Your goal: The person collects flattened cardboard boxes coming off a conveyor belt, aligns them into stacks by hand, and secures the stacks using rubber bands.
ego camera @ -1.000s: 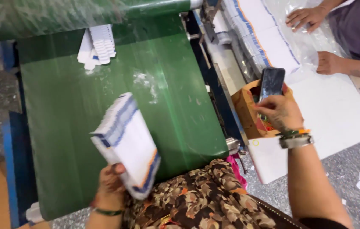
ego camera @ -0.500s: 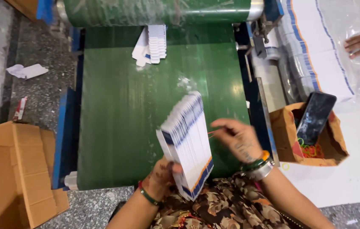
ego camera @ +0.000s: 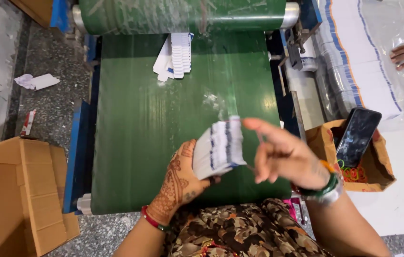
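A small packing workshop: a green conveyor belt (ego camera: pixel 164 123) under a roller (ego camera: pixel 183 14), flat printed cartons (ego camera: pixel 175 59) near its far edge, a cardboard box (ego camera: pixel 16 190) on speckled stone floor (ego camera: pixel 45 109).

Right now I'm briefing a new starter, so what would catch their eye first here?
The left hand holds a bundle of flat white cards over the green conveyor belt, with the right hand open just beside it. To the right, a dark phone stands in a small cardboard box of coloured rubber bands.
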